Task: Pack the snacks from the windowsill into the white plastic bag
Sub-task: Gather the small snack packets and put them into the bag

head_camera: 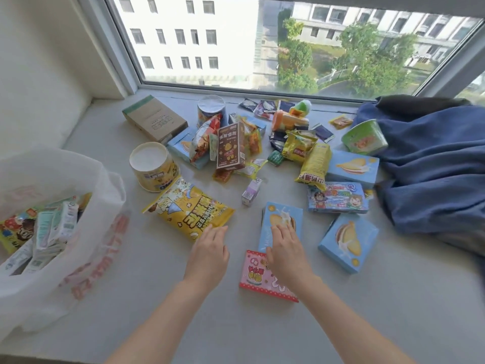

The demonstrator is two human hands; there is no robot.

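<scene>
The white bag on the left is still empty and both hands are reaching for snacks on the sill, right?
Not quite. In the head view the white plastic bag already holds several packets. The rest is right: the left hand and right hand reach for snacks on the windowsill.

The bag (86, 232) stands left on the windowsill (183, 311), snacks (231, 148) scattered to its right.

A rumpled blue fabric (430, 164) lies heaped at about 3 o'clock, with a darker piece of cloth (420, 101) at its top edge nearest the glass. A large window (262, 43) spans the 12 o'clock side, its pale frame (115, 48) slanting down toward 10 o'clock. Through the glass, a white multi-storey building (189, 35) stands at 11 o'clock and leafy green trees (367, 56) at 1 o'clock. A plain pale wall (39, 74) fills 9 to 10 o'clock.
</scene>
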